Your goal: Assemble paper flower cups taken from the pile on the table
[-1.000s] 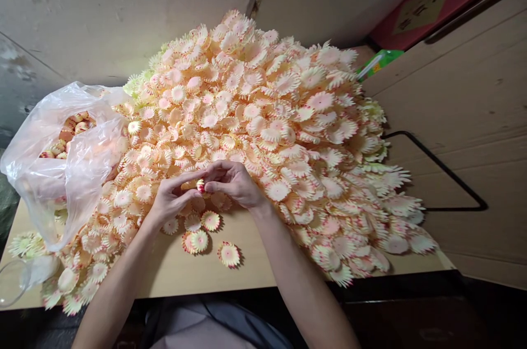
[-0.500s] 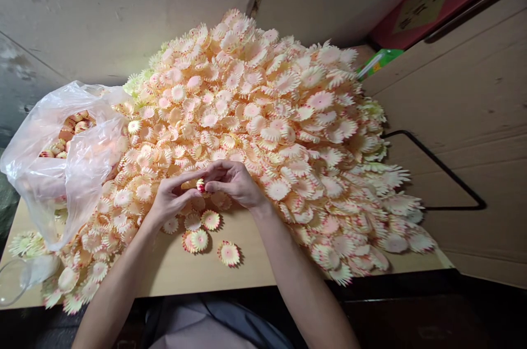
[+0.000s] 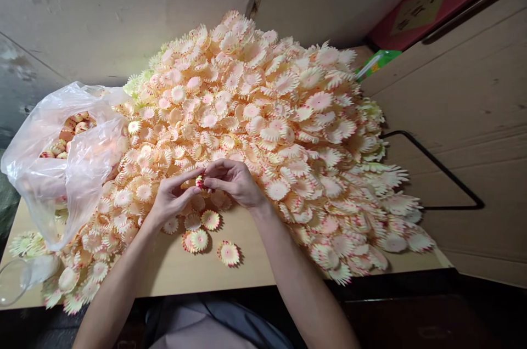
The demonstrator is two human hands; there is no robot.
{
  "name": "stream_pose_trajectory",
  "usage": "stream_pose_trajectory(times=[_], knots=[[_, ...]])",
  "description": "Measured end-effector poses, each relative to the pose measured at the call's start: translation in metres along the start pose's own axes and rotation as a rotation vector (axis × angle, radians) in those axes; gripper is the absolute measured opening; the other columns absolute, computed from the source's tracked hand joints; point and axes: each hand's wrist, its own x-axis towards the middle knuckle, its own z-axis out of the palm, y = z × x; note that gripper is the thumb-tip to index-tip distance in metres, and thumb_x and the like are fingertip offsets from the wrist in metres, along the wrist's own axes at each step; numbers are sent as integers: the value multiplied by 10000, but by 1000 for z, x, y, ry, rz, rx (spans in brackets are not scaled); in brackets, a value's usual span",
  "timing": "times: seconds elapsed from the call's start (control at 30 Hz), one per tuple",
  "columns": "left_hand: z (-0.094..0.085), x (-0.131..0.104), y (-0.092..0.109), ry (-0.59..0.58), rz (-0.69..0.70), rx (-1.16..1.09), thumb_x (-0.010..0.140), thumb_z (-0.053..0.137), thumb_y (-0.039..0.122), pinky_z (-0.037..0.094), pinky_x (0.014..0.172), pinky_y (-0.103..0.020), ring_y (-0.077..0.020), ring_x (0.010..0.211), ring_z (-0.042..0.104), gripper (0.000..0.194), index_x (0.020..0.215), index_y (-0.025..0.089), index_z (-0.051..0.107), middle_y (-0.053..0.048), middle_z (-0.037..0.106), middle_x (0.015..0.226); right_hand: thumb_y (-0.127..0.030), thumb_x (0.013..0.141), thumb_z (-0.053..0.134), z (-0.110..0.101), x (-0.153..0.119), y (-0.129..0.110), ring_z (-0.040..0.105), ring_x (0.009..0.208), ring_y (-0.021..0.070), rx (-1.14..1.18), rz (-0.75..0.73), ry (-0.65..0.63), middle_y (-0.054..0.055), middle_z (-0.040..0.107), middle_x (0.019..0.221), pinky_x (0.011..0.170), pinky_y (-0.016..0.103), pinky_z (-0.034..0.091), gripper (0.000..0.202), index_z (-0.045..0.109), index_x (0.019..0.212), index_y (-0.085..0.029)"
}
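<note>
Between the fingertips of both hands is a small flower-shaped piece (image 3: 200, 181), cream with red edges and partly covered by the fingers. My left hand (image 3: 176, 193) pinches it from the left with thumb and forefinger. From the right, my right hand (image 3: 231, 181) closes thumb and fingers on the same piece. Just below the hands, several loose flower pieces (image 3: 229, 254) with toothed, red-tipped rims lie on the table (image 3: 177, 277). Behind the hands rises a large heap of pale pink and cream flower pieces (image 3: 251, 113).
A clear plastic bag (image 3: 41, 179) at the left holds small red-and-cream rolled pieces (image 3: 74, 128). Near the front left corner lies a clear round container (image 3: 14, 282). Cardboard (image 3: 465, 157) with a black bent rod (image 3: 444, 168) stands at the right. A wall (image 3: 102, 14) closes off the back.
The small flower piece has turned slightly between my fingertips, with a small shift of the right fingers. Both arms stay in place, and the heap looks the same.
</note>
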Motion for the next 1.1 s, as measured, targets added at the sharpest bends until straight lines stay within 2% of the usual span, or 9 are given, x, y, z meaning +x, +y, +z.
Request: stream_pose_trajectory(times=[0.23,0.47,0.77,1.1], knots=[[1,1,-2,-8,11,-7,808,736,320,599,833,-307,-241,991,730,410,1196,194,702,-115,728,1164,-258,635,891,-4,0,4,711,676,130,-11,15,-1,0,753,771,666,244,602,274,730,848,-195],[-1,1,-3,-23,22,8,815,728,291,595,808,-285,-237,988,731,390,1197,212,703,-91,734,1163,-234,608,903,-3,0,2,717,693,136,-6,29,0,3,753,773,683,249,601,291,727,833,-187],[0,0,-3,-15,-1,2,812,730,315,602,769,-275,-234,945,739,400,1193,196,706,-106,735,1155,-246,661,877,-2,-1,2,723,691,137,-8,1,-14,-1,753,761,659,241,605,243,731,851,-199],[1,0,-8,-16,-22,-68,816,725,318,598,875,-328,-253,1046,712,408,1202,189,697,-111,715,1201,-278,646,873,1,-2,3,728,720,161,-23,-35,33,19,761,801,722,290,620,246,732,828,-189]])
